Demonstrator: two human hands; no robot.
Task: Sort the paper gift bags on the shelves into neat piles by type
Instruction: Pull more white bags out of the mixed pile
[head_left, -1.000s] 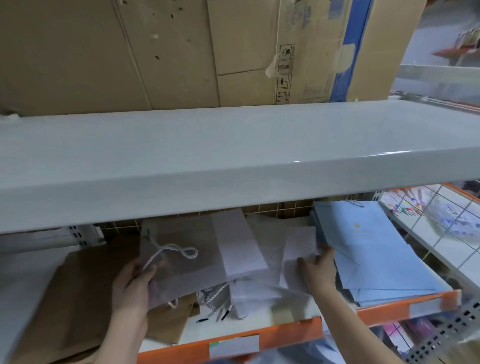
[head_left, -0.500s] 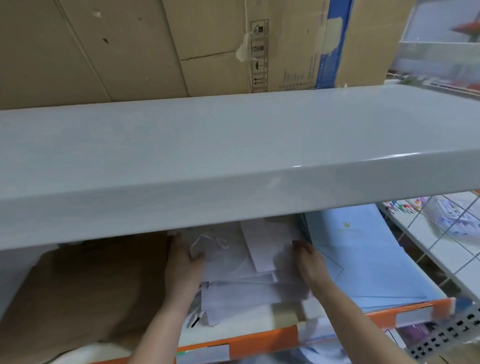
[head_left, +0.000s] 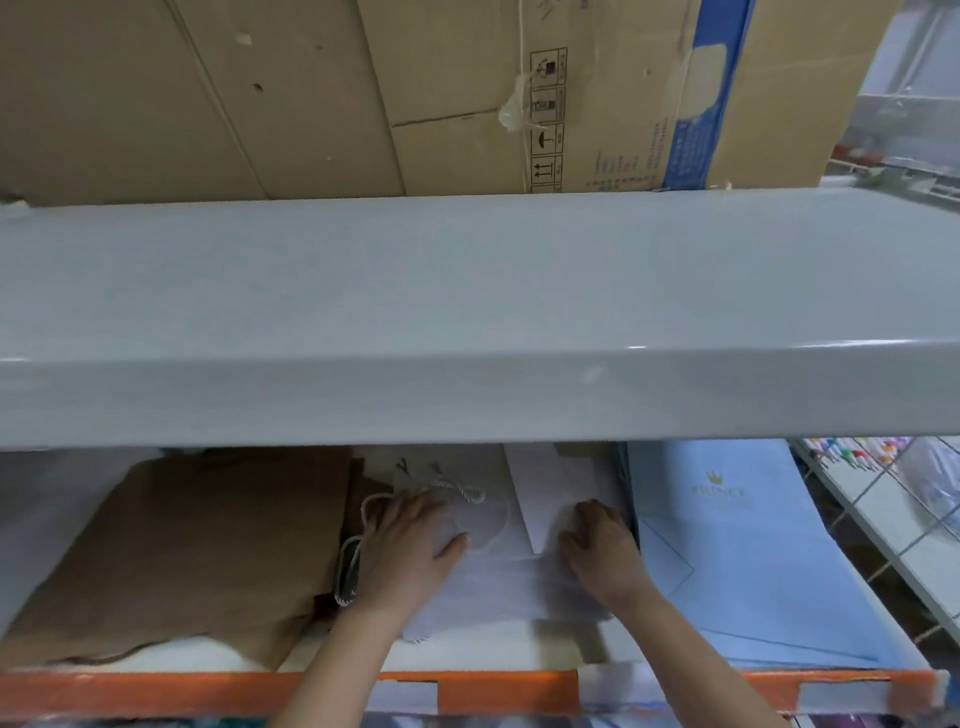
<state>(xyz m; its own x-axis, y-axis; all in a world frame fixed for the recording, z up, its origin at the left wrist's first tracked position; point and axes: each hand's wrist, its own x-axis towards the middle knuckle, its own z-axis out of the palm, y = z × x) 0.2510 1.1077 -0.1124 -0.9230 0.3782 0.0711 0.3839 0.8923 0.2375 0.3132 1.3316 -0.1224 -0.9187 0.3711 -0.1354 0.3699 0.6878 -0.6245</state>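
left hand (head_left: 410, 551): mine, lower centre of frame, palm down flat on the white bags; fingers straight, a bit spread, thumb out to the right. holding nothing, just pressing.
right hand (head_left: 597, 545): mine, right of centre, w/ knuckles up on the right edge of the white pile, just beside the blue stack; fingers curled down onto the paper. can't tell if they pinch a sheet or only press.
white bags (head_left: 493, 587): loose pile btwn my hands, lower centre, overlapping at odd angles, not squared.
rope handle (head_left: 457, 489): twisted white cord, lies on top of pile just above my left fingertips; a 2nd loop hangs at the pile's left side by my wrist.
brown bags (head_left: 208, 551): flat stack, lower left, touching the white pile's left side.
blue bags (head_left: 737, 571): flat stack, lower right, gold crown logo + lettering on top one.
lower shelf (head_left: 156, 688): orange front edge across the bottom of frame, label strips on it.
upper shelf (head_left: 467, 312): grey, fills mid frame, hides the back of the piles.
cardboard boxes (head_left: 311, 93): top of frame, on upper shelf.
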